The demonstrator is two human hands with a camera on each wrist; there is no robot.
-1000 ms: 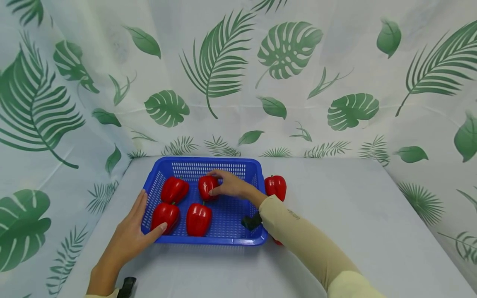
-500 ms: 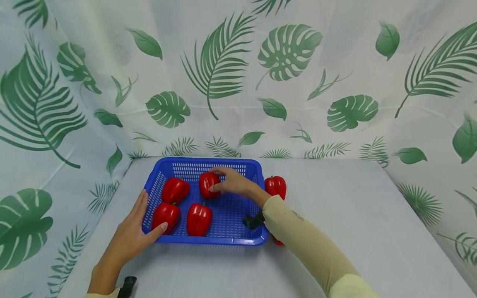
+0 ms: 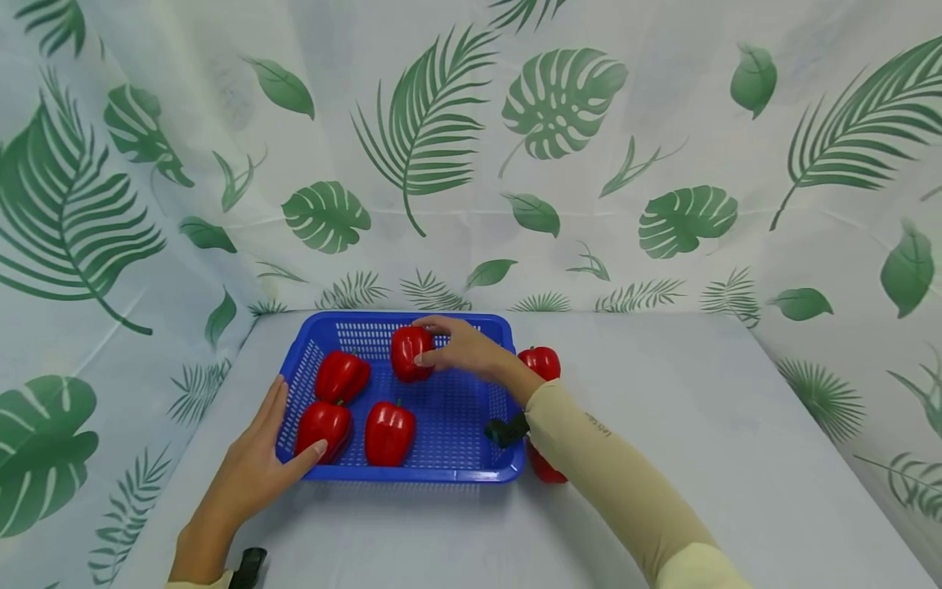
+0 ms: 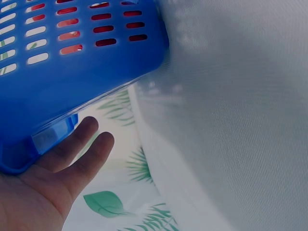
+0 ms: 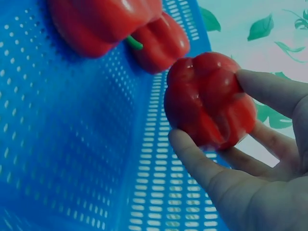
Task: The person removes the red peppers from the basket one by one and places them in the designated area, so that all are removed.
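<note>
My right hand [image 3: 467,352] grips a red bell pepper [image 3: 410,353] over the far middle of a blue plastic basket [image 3: 412,475]. In the right wrist view, thumb and fingers surround that pepper, which is lifted near the perforated wall. Three other red bell peppers lie inside: one at the back left [image 3: 342,376], one at the front left [image 3: 324,431], one near the front middle [image 3: 390,433]. Against the basket's left front corner rests my left hand [image 3: 250,462], its fingers straight along the outer side and its thumb over the rim. The left wrist view shows two extended fingers [image 4: 98,149].
Right of the basket, a red bell pepper [image 3: 540,361] stands on the white table [image 3: 662,393]. Another pepper [image 3: 545,466] is partly hidden by the right forearm. A leaf-printed cloth [image 3: 456,164] hangs behind and at both sides.
The right hand has raised its bell pepper slightly, moving toward the basket's far side. The left hand and the other peppers keep their places.
</note>
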